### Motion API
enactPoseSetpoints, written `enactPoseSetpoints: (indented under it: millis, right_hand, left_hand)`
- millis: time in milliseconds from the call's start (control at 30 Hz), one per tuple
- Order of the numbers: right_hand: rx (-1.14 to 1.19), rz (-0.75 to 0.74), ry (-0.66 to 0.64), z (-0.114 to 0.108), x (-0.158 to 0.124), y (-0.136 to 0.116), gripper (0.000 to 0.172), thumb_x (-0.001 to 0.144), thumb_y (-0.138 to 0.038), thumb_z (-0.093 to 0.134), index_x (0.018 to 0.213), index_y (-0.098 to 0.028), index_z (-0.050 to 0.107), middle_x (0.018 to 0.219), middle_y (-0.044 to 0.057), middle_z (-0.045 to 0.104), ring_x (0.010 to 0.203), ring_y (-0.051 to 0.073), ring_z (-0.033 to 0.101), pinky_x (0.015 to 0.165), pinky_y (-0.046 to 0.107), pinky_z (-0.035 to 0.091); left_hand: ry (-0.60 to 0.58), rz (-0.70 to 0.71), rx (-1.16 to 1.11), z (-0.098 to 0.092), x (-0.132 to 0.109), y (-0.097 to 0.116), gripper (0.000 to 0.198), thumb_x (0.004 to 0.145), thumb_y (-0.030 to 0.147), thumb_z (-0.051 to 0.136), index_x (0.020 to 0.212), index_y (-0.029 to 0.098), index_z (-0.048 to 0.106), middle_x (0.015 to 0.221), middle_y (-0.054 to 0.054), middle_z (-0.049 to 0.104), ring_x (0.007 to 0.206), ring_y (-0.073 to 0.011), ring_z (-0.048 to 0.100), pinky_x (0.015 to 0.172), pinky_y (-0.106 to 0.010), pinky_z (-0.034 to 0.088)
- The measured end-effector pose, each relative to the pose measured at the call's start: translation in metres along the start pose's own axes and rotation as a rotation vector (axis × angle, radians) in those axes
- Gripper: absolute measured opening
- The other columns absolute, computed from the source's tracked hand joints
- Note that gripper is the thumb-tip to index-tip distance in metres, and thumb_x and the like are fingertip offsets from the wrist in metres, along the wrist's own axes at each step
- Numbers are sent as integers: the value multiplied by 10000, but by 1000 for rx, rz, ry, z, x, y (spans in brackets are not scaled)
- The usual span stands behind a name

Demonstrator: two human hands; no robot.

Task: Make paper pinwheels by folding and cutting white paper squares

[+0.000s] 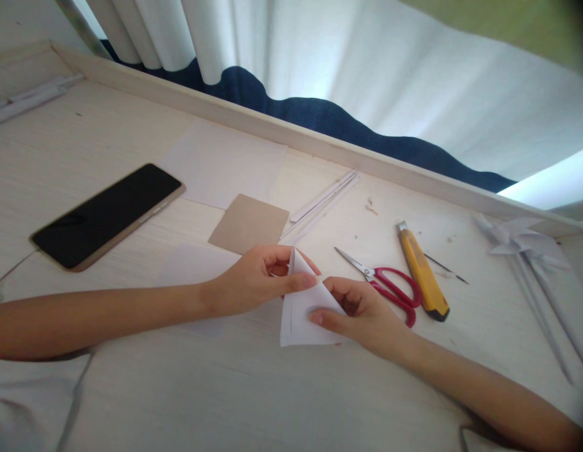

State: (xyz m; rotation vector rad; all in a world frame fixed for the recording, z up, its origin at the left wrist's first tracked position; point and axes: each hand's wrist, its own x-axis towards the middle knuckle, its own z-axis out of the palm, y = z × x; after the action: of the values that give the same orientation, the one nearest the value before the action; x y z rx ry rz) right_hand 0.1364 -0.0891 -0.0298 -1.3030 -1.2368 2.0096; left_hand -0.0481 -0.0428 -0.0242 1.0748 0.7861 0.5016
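Note:
A white sheet of paper (298, 317), folded into a triangle, is held up between both hands just above the table. My left hand (267, 276) pinches its upper left part, thumb in front and fingers behind. On the right side of the paper, my right hand (357, 311) grips it with the thumb flat on the near face and the fingers curled behind. Close beyond my right hand lie scissors (395, 285) with red handles. A brown square of card (250, 221) rests behind my left hand.
A phone (107, 216) lies at the left. White sheets (225, 160) and folded paper strips (324, 201) are farther back. A yellow utility knife (420, 270) lies right of the scissors. Paper pinwheels (514, 237) on sticks lie far right. A raised ledge (291, 135) borders the table.

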Motion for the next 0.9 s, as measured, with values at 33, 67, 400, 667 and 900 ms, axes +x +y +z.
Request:
enactPoseSetpoints:
  millis: [33,67,400,667,900]
  right_hand:
    - [-12,0,1,0,0,0,177,693,-276,649,772,-151,553,643,-31,570,500,62,508,432,166,397]
    - [-22,-2,4,0,0,0,180,688,-273,654,765,-150,549,641,-32,566,502,59,505,435,163,392]
    - [-30,-20,15,0,0,2,181,666,-246,678,716,-155,530,620,-50,554,511,44,494,442,140,384]
    - [-38,11,1,0,1,1,202,670,-280,670,723,-157,518,578,-59,542,430,39,479,363,130,400]
    - [-17,8,-3,0,1,1,197,664,-263,675,730,-152,527,600,-49,572,467,50,515,389,138,429]
  left_hand:
    - [4,0,3,0,0,0,158,701,257,645,810,146,620,722,23,627,656,-79,557,576,-166,430]
    - [8,2,6,0,0,1,146,699,251,645,797,144,624,715,24,626,650,-77,556,571,-165,428]
    - [15,-16,-27,2,1,2,73,708,207,637,752,150,647,684,38,650,630,-56,571,566,-129,441]
    - [14,-7,-36,0,2,-1,78,707,207,640,765,158,658,697,38,664,639,-57,579,576,-125,451]
    - [16,-15,-18,0,2,0,86,708,210,637,769,152,654,697,33,658,640,-62,576,577,-133,446]
